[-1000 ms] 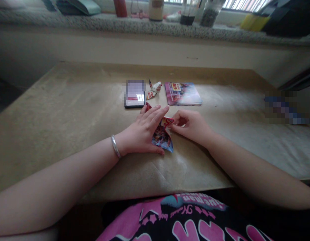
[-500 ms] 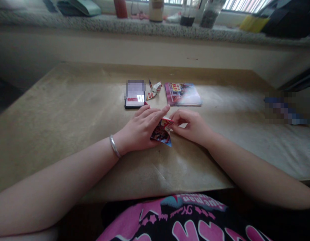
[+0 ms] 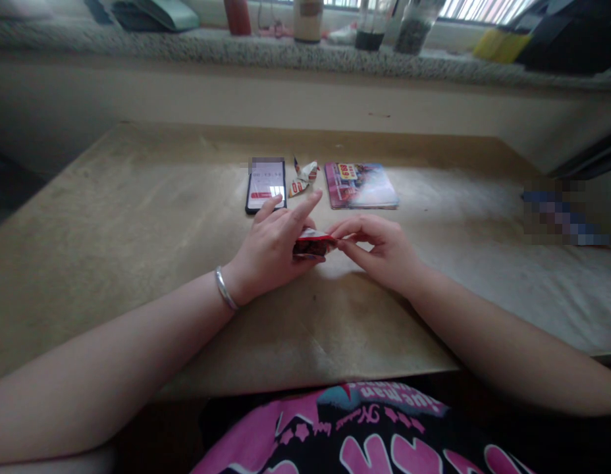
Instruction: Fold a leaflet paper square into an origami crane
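Note:
A small folded piece of printed paper [image 3: 313, 246], dark and red with a white edge, is between my hands just above the table. My left hand [image 3: 273, 247] grips its left side, with thumb below and some fingers stretched out over and beyond it. The fingertips of my right hand [image 3: 379, 247] pinch the paper's right end. Part of the paper is hidden behind my left hand. Beyond the hands lies a folded paper crane [image 3: 304, 178], white with coloured print.
A phone [image 3: 261, 187] lies left of the crane, close to my left fingertips. To the crane's right is a stack of printed sheets [image 3: 362, 185]. A partly blurred bluish item [image 3: 562, 217] lies at the table's [image 3: 112, 276] right. Bottles and jars [image 3: 308, 20] line the windowsill.
The paper's pointed lower flap, which hung toward me, no longer shows, and the paper looks narrower. My left hand has shifted slightly left, its fingers now nearer the phone.

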Available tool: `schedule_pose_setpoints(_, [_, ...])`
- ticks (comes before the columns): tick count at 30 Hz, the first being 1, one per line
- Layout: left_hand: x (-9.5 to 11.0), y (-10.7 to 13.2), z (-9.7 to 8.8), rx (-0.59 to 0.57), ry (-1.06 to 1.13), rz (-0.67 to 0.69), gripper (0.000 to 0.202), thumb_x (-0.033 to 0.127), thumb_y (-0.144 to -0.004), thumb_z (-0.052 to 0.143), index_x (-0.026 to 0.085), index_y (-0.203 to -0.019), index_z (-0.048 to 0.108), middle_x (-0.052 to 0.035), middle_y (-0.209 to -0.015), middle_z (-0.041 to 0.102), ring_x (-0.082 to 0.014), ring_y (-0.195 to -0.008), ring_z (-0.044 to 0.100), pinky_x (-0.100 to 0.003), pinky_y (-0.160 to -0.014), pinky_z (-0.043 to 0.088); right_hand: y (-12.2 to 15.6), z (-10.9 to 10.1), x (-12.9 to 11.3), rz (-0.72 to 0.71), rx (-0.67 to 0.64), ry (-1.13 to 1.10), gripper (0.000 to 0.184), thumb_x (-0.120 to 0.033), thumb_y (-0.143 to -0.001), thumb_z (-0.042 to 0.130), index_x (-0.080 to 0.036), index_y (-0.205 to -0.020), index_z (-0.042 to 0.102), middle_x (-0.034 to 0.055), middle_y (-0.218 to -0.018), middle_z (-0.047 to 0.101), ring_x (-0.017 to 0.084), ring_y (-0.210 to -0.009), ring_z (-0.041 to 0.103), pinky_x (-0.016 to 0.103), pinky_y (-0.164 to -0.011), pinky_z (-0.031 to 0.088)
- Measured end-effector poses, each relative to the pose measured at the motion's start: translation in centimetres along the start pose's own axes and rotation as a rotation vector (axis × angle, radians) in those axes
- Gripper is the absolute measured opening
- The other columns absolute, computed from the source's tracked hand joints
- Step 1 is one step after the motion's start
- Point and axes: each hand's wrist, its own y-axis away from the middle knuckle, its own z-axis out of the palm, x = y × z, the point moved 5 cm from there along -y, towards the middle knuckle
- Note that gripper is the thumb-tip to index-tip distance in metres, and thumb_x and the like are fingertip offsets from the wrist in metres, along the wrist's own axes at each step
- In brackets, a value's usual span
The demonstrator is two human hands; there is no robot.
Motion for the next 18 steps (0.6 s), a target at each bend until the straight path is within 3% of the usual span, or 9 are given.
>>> schedule_pose_setpoints(7, [0.1, -0.2, -0.6, 0.119, 0.152, -0.041, 0.062, 0.046, -0.078, 0.073, 0.02, -0.128, 0.046, -0.0043, -0.099, 0.068, -0.02, -0.098, 0.062, -0.038, -0.096, 0.043, 0.0, 0.3, -0.2, -0.056, -0.011, 0.062, 0.025, -0.018, -0.08, 0.064, -0.026, -0.103, 0.065, 0.0029, -0.105, 0.069, 0.017, -0.098, 0.064, 0.03, -0.077, 0.058])
schedule_pose_setpoints(12, [0.4, -0.4, -0.4, 0.086, 0.164, -0.023, 0.044, 0.057, -0.079, 0.067, 0.022, -0.102, 0.055, -0.0042, -0.099, 0.065, -0.0196, -0.096, 0.059, -0.037, -0.094, 0.045, 0.0, 0.0, -0.5, -0.104, 0.063, 0.169, 0.019, -0.021, -0.084, 0.064, -0.028, -0.101, 0.069, 0.0024, -0.1, 0.072, 0.016, -0.092, 0.065, 0.03, -0.074, 0.057])
schedule_pose_setpoints(18, [1.0, -0.3, -1.5, 0.189, 0.215, 0.04, 0.022, 0.039, -0.088, 0.058, 0.022, -0.101, 0.054, -0.0059, -0.103, 0.063, -0.0191, -0.1, 0.058, -0.041, -0.099, 0.043, 0.1, -0.4, -1.1, -0.154, 0.132, 0.253, 0.017, -0.022, -0.086, 0.063, -0.028, -0.1, 0.072, 0.0024, -0.094, 0.073, 0.017, -0.086, 0.066, 0.032, -0.076, 0.055])
